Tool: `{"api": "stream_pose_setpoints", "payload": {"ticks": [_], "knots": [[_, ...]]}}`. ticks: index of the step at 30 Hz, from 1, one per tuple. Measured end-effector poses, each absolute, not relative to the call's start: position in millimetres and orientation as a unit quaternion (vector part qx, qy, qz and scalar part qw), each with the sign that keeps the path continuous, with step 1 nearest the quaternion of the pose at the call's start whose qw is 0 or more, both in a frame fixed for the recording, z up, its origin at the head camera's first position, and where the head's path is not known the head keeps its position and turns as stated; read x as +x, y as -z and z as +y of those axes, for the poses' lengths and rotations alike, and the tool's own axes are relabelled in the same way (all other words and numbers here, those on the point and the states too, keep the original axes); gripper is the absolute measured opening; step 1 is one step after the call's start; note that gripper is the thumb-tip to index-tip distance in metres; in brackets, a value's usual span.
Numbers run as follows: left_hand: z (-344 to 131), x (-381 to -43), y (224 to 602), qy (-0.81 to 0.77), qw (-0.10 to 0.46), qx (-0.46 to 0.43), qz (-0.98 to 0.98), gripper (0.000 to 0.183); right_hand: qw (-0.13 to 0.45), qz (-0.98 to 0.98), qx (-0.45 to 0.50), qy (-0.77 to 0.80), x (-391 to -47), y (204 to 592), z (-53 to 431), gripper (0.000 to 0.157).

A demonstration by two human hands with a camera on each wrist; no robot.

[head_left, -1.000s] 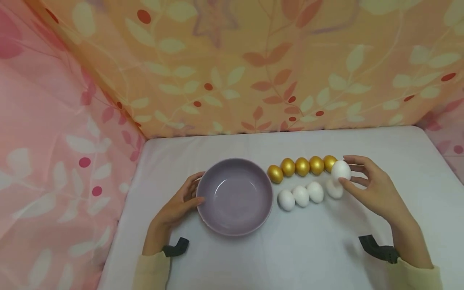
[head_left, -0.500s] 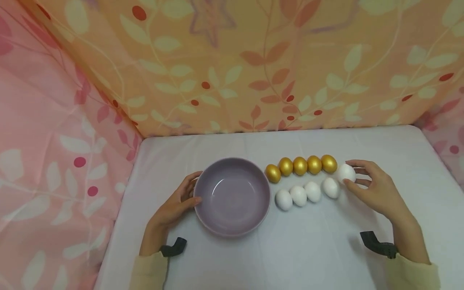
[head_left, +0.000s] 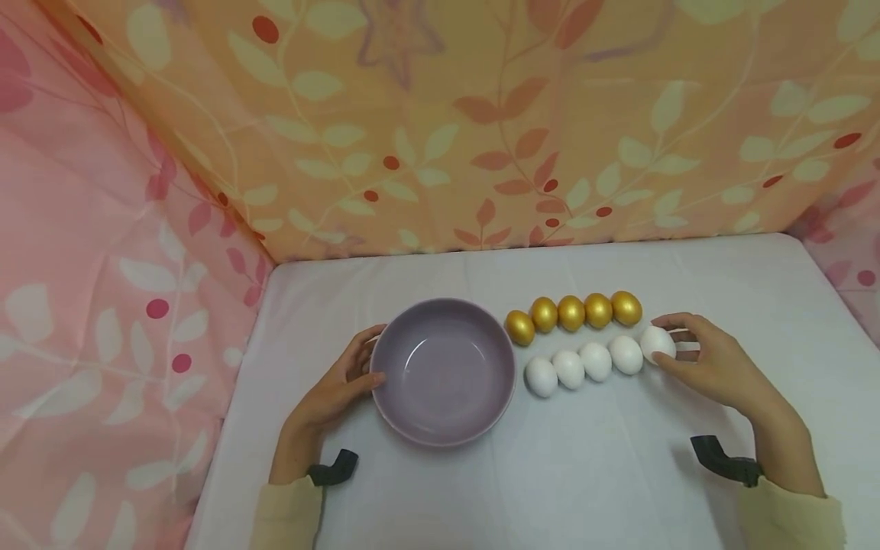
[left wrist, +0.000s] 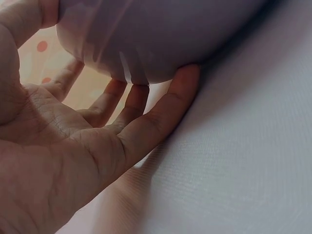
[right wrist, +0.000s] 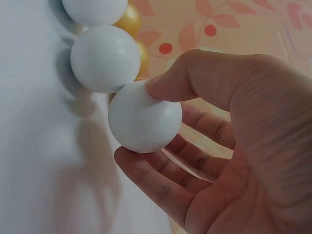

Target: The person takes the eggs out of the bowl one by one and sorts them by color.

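A pale purple bowl [head_left: 443, 374] stands on the white table. My left hand [head_left: 334, 391] grips its left side, the thumb over the rim and the fingers against the outer wall; in the left wrist view the fingertips touch the bowl's underside curve. My right hand [head_left: 715, 367] holds a white egg [head_left: 658, 344] between thumb and fingers, at the right end of a row of white eggs [head_left: 568, 370]. In the right wrist view the held egg [right wrist: 144, 117] lies up against its neighbour, a white egg [right wrist: 105, 58]. Behind them runs a row of golden eggs [head_left: 571, 313].
The white-covered table [head_left: 591, 473] ends at the back against an orange leaf-patterned curtain [head_left: 426, 153]. A pink patterned curtain [head_left: 103, 305] hangs along the left. Dark mounts sit on both wrists, beside cream sleeves.
My right hand has brought the white egg down and slightly right, from in front of the golden row's end to the white row's right end. My left hand keeps its grip on the bowl.
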State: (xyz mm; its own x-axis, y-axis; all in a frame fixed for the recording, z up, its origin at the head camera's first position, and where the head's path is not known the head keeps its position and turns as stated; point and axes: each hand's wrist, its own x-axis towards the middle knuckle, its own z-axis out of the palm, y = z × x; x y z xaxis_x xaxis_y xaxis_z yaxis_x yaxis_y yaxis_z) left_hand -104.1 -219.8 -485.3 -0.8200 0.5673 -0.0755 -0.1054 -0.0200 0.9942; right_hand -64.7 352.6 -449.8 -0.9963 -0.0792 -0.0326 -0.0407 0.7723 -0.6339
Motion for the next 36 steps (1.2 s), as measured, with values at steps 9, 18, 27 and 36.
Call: {"api": "stream_pose_setpoints", "payload": {"ticks": [9, 18, 27, 36], "knots": [[-219.3, -102.3, 486.5, -0.691, 0.246, 0.171, 0.658, 0.074, 0.063, 0.944, -0.015, 0.323, -65.8, 455.2, 352.3, 0.057], [-217.3, -101.2, 485.6, -0.697, 0.247, 0.173, 0.651, 0.075, 0.074, 0.943, -0.024, 0.322, -67.4, 458.1, 351.9, 0.058], [-217.4, -103.4, 483.9, -0.687, 0.245, 0.177, 0.66, 0.074, 0.094, 0.945, -0.021, 0.313, -67.6, 456.6, 352.0, 0.06], [-217.6, -103.7, 483.0, -0.69, 0.243, 0.18, 0.658, 0.076, 0.068, 0.948, -0.023, 0.309, -68.1, 455.7, 354.8, 0.054]]}}
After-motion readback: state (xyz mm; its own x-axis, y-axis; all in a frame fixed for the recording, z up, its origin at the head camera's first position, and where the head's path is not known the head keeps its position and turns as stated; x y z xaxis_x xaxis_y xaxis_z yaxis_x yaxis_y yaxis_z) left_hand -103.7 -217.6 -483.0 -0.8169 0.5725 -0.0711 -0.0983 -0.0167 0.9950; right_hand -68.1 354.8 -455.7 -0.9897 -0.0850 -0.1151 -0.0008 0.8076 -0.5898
